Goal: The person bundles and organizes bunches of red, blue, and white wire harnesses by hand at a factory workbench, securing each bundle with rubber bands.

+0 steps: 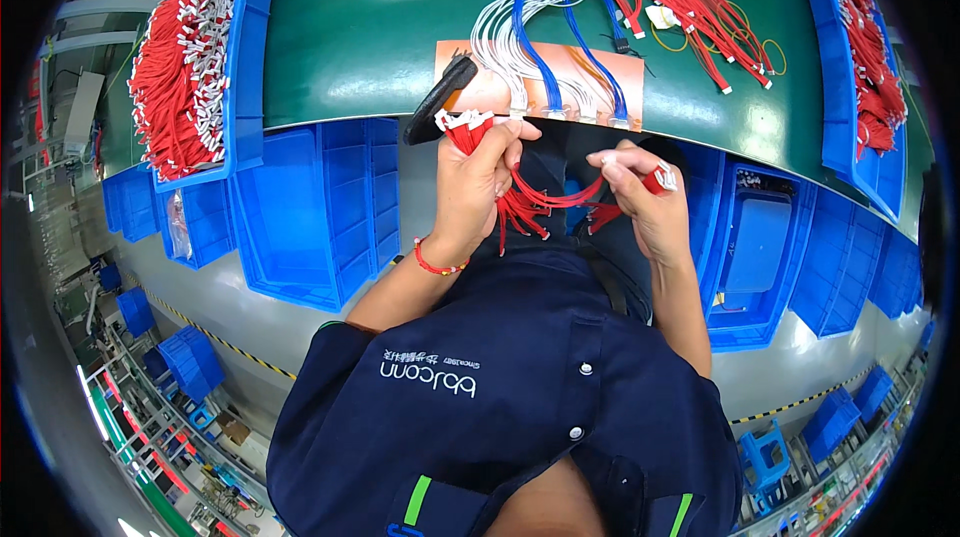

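My left hand [470,182] is closed round a bundle of red cables [462,134] with white connectors, held upright just off the front edge of the green worktop [350,47]. Loose red cable ends [522,215] hang below that hand. Red wires sag from it across to my right hand [648,212], which is closed on red cables with a white connector end [664,178] showing past the fingers. Close beyond my hands, white and blue cables [520,22] end in connectors along the edge of a copper-coloured board [625,72]. A black padded piece [440,100] lies at the board's left end.
Blue bins heaped with red cables stand at the left [240,67] and right [840,57] ends of the worktop. More red cables [690,7] and thin yellow bands lie at the far right. Blue crates [290,227] stand under the worktop on both sides.
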`<state>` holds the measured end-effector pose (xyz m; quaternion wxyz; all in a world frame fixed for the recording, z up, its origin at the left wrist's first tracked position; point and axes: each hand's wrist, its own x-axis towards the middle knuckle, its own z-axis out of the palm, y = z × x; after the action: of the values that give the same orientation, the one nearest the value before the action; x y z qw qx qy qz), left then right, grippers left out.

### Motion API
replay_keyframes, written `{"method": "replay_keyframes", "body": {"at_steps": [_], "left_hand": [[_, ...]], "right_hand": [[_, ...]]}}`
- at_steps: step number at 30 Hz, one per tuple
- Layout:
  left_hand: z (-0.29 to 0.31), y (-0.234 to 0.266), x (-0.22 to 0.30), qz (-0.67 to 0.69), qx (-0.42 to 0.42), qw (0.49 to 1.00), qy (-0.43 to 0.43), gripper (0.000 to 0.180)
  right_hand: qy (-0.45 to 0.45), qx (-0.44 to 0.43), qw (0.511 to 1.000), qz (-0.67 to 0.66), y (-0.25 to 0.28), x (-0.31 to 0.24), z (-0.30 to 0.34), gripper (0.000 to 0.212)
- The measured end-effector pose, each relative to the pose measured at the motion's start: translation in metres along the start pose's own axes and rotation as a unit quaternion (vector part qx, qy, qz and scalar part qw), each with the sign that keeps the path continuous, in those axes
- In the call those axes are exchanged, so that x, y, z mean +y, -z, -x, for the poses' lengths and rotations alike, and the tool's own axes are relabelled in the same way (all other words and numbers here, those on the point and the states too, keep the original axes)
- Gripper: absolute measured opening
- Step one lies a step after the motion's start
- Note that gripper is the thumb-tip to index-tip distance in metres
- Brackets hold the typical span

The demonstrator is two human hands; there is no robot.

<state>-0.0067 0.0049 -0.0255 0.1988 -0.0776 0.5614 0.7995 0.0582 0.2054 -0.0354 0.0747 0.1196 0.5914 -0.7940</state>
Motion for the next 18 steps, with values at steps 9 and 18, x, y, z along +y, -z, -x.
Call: {"method": "replay_keyframes", "body": {"at_steps": [9,18], "left_hand": [[-0.002,0.000,0.001,0.057,-0.004,0.998,0.010,0.021],[-0.003,0.016,0.010,0.018,-0.084,0.995,0.060,0.029]], "right_hand": [[0.013,0.134,0.991,-0.025,-0.013,0.003,-0.008,0.019],[-0.003,0.139,0.990,-0.036,-0.011,0.002,-0.010,0.021]]}}
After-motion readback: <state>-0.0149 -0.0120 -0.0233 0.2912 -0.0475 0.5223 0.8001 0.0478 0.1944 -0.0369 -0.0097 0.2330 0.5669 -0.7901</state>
